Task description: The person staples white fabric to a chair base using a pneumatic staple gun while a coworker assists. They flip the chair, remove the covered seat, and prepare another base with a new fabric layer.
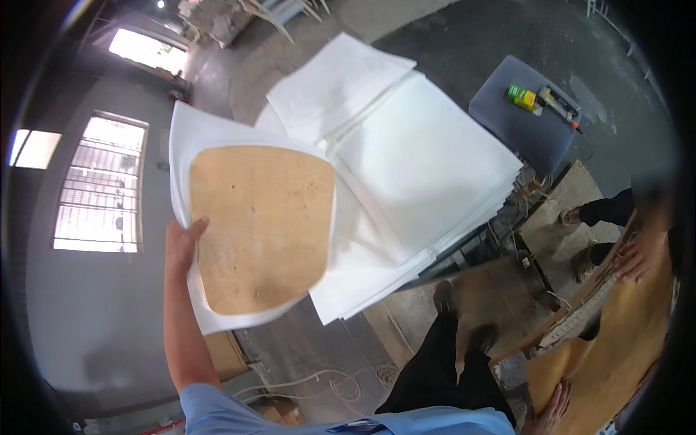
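Note:
My left hand [185, 246] grips a plywood panel [264, 225] with rounded corners, together with a white foam sheet [190, 134] behind it. The thumb lies over the panel's left edge; the other fingers are hidden behind. Small dark holes dot the pale wood. To the right of the panel is a stack of large white sheets [428, 159], with a smaller white piece [341, 83] on its far end. At the lower right my right hand [557, 407] lies with fingers stretched on a tan, leather-like sheet [609, 355].
A co-worker's hand [641, 255] rests on the same tan sheet, their shoes [570, 216] close by. Beyond the stack, a grey box [507, 119] carries a green-and-yellow can [523, 97] and a caulking-gun-like tool [557, 106]. A pale hose [341, 380] loops across the floor.

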`<state>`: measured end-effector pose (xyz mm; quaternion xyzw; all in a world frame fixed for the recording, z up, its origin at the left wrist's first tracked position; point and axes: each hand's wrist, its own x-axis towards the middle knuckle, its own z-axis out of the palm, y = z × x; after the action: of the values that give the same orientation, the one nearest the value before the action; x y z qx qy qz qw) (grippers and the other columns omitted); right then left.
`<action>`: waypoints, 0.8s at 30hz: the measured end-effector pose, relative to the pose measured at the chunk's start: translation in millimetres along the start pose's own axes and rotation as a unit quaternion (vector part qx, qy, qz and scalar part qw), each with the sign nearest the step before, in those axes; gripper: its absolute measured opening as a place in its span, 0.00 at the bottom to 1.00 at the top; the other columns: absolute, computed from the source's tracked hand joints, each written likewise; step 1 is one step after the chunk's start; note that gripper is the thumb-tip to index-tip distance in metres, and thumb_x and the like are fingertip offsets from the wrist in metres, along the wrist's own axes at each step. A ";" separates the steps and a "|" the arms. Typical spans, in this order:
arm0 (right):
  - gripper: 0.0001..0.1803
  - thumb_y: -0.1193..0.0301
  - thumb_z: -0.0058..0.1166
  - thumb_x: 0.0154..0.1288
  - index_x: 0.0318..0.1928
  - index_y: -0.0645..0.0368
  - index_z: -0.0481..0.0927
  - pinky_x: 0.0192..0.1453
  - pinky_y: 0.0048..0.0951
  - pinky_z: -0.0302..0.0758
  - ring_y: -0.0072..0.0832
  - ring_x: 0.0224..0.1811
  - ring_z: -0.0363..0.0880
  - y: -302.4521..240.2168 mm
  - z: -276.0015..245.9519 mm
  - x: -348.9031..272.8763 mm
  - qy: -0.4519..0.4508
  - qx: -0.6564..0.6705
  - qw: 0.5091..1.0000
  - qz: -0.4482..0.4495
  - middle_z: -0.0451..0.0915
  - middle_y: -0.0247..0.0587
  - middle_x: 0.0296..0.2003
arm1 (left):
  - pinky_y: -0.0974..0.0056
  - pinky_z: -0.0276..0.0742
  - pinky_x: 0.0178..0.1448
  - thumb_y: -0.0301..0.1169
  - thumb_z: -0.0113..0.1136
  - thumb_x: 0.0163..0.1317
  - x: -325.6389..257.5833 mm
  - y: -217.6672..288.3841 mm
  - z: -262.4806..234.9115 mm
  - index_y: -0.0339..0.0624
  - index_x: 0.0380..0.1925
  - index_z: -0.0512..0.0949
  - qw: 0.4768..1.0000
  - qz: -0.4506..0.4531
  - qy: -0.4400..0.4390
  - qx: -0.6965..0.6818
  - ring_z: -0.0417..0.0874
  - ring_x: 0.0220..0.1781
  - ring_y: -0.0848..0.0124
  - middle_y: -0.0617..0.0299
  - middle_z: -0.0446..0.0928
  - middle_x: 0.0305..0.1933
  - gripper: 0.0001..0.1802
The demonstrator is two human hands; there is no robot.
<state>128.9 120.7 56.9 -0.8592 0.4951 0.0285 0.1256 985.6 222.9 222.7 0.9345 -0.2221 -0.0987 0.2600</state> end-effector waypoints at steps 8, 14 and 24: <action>0.51 0.35 0.46 0.83 0.88 0.60 0.61 0.90 0.70 0.49 0.63 0.92 0.50 19.0 16.6 -29.6 0.068 0.071 0.995 0.007 0.59 0.63 0.87 | 0.57 0.86 0.62 0.32 0.76 0.71 -136.0 118.9 -70.2 0.28 0.66 0.83 0.971 0.061 0.027 -0.230 0.92 0.56 0.63 0.51 0.90 0.58 0.28; 0.49 0.47 0.59 0.80 0.88 0.63 0.59 0.91 0.62 0.54 0.62 0.90 0.57 20.4 -20.3 -22.8 0.179 0.294 0.939 -0.025 0.61 0.65 0.86 | 0.58 0.90 0.58 0.31 0.74 0.72 -228.1 199.8 -134.6 0.28 0.69 0.79 0.949 0.128 0.053 -0.283 0.94 0.53 0.62 0.50 0.90 0.57 0.29; 0.55 0.25 0.37 0.84 0.92 0.51 0.53 0.90 0.57 0.60 0.50 0.87 0.64 -170.9 -114.4 282.7 -0.243 0.894 0.375 0.024 0.64 0.50 0.87 | 0.51 0.91 0.60 0.38 0.73 0.72 -291.4 240.8 -231.3 0.29 0.70 0.78 0.851 0.205 0.028 -0.482 0.94 0.53 0.54 0.46 0.89 0.56 0.33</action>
<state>410.5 -64.0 150.6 -0.1912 0.2015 -0.2202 0.9351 710.4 276.6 565.9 0.6276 -0.3255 -0.1115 0.6984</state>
